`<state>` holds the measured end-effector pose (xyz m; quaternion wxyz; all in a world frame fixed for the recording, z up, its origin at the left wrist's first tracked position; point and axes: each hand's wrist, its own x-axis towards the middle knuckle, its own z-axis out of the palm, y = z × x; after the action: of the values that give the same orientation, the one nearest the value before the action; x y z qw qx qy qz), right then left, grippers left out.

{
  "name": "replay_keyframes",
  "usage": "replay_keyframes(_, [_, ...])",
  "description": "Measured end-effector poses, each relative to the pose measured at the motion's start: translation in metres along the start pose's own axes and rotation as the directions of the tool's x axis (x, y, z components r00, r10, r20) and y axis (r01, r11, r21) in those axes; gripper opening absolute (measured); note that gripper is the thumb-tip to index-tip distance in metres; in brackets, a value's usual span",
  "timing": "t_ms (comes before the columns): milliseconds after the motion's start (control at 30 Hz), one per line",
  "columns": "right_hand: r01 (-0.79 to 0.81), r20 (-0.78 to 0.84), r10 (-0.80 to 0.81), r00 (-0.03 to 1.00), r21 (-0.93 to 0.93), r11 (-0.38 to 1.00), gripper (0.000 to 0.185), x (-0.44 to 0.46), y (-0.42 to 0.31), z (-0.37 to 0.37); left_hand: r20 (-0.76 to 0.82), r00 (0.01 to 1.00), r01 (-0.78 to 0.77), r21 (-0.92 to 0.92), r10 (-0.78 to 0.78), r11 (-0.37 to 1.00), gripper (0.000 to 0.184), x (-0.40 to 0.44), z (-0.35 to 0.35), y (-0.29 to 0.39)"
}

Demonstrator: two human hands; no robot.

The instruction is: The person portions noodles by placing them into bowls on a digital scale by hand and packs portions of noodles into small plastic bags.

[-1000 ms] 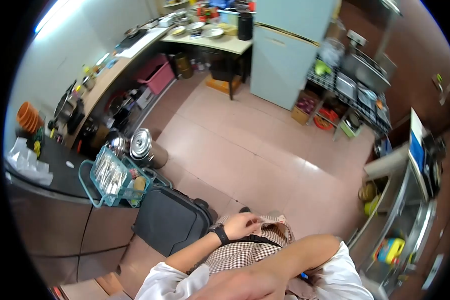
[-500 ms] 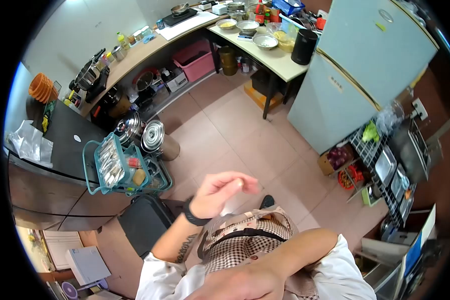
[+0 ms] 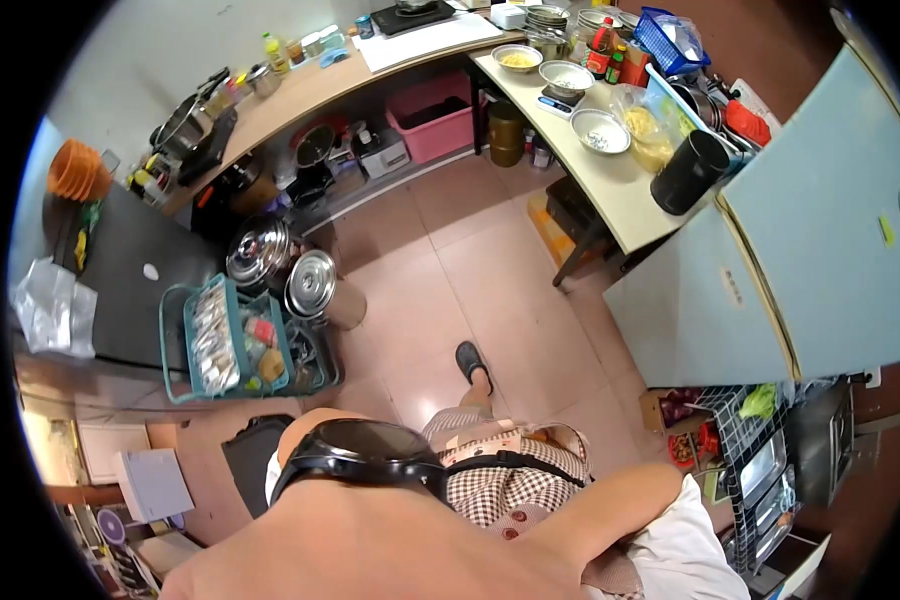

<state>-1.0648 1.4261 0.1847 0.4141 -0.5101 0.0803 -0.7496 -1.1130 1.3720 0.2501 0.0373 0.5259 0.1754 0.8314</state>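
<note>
Left hand (image 3: 370,545): we see its back, large and close to the lens at the bottom edge, with the fingers out of sight
Watch (image 3: 365,450): black, strapped around the left wrist
Right forearm (image 3: 610,510): bare, slanting from a white sleeve (image 3: 680,535) toward the left hand, where skin overlaps skin
Hands' state: we cannot tell whether the right hand lies behind the left or touches it, nor whether either one holds anything
Apron (image 3: 485,495): brown-and-white checked, worn on our front, between the watch and the right forearm in our view, a black strap (image 3: 510,460) across it
Floor (image 3: 425,280): pale tiles, with one dark shoe (image 3: 473,365) ahead of the apron
Our left: a teal basket (image 3: 175,345) packed with wrapped items, near a lidded metal container (image 3: 315,290)
Ahead: a cream table (image 3: 610,218) bearing bowls (image 3: 601,131) and a black cylinder (image 3: 690,172); a pink tub (image 3: 445,140) under the wooden counter (image 3: 270,115)
Our right: a pale blue fridge (image 3: 820,250) just beside the table, and a wire rack (image 3: 720,405) with green leaves (image 3: 760,400) on top
</note>
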Motion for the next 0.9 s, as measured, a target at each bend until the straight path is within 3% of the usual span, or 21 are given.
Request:
replay_keyframes(233, [-0.026,-0.007,0.026,1.0,0.002,1.0,0.026,0.076,-0.035,-0.152,-0.068,0.993,-0.097,0.041,0.1,0.994,0.011,0.045,-0.161,0.064])
replay_keyframes(300, [-0.01,-0.033,0.01,0.999,0.01,1.0,0.026,0.09,-0.049,-0.192,-0.156,0.98,-0.108,0.101,0.123,0.989,0.01,0.051,-0.217,0.075])
replay_keyframes(367, [0.026,-0.081,-0.029,0.996,-0.034,0.999,0.026,0.101,-0.078,-0.247,-0.364,0.927,-0.005,0.229,0.091,0.973,0.01,0.047,-0.286,0.08])
replay_keyframes(433, [0.05,-0.104,-0.059,0.993,-0.087,0.995,0.026,0.104,-0.103,-0.29,-0.594,0.804,0.278,0.34,-0.023,0.898,0.012,0.013,-0.343,0.078])
replay_keyframes(467, [0.05,-0.118,-0.064,0.991,-0.115,0.992,0.026,0.104,-0.118,-0.312,-0.667,0.718,0.502,0.298,-0.199,0.812,0.007,-0.008,-0.372,0.076])
replay_keyframes(500, [0.049,-0.135,-0.068,0.988,-0.142,0.989,0.026,0.103,-0.133,-0.334,-0.733,0.576,0.72,0.245,-0.362,0.649,0.004,-0.035,-0.402,0.068])
replay_keyframes(533, [0.034,-0.155,-0.062,0.986,-0.177,0.984,0.026,0.101,-0.151,-0.357,-0.777,0.383,0.912,0.23,-0.5,0.34,0.029,-0.054,-0.435,0.061])
replay_keyframes(600, [0.105,-0.203,-0.157,0.967,-0.246,0.964,0.026,0.098,-0.174,-0.397,-0.779,0.14,0.982,0.033,-0.611,0.183,0.036,-0.127,-0.492,0.045])
replay_keyframes(633, [0.273,-0.239,-0.325,0.915,-0.226,0.935,0.026,0.101,-0.169,-0.415,-0.736,0.134,0.99,0.075,-0.664,0.116,0.036,-0.151,-0.502,0.039])
replay_keyframes(667, [0.297,-0.246,-0.347,0.905,-0.217,0.93,0.026,0.101,-0.184,-0.438,-0.691,0.118,0.992,0.118,-0.713,0.05,0.041,-0.164,-0.51,0.039])
replay_keyframes(733, [0.346,-0.259,-0.391,0.883,-0.2,0.916,0.026,0.101,-0.215,-0.484,-0.734,0.091,0.99,-0.006,-0.673,0.14,0.043,-0.148,-0.528,0.056])
replay_keyframes(767, [0.317,-0.247,-0.355,0.902,-0.178,0.931,0.026,0.103,-0.234,-0.505,-0.741,0.117,0.99,0.031,-0.661,0.141,0.041,-0.135,-0.539,0.065])
replay_keyframes(900, [0.4,-0.241,-0.462,0.854,-0.264,0.878,0.025,0.124,-0.272,-0.574,-0.75,-0.041,0.991,0.051,-0.66,-0.12,0.042,-0.079,-0.577,0.095])
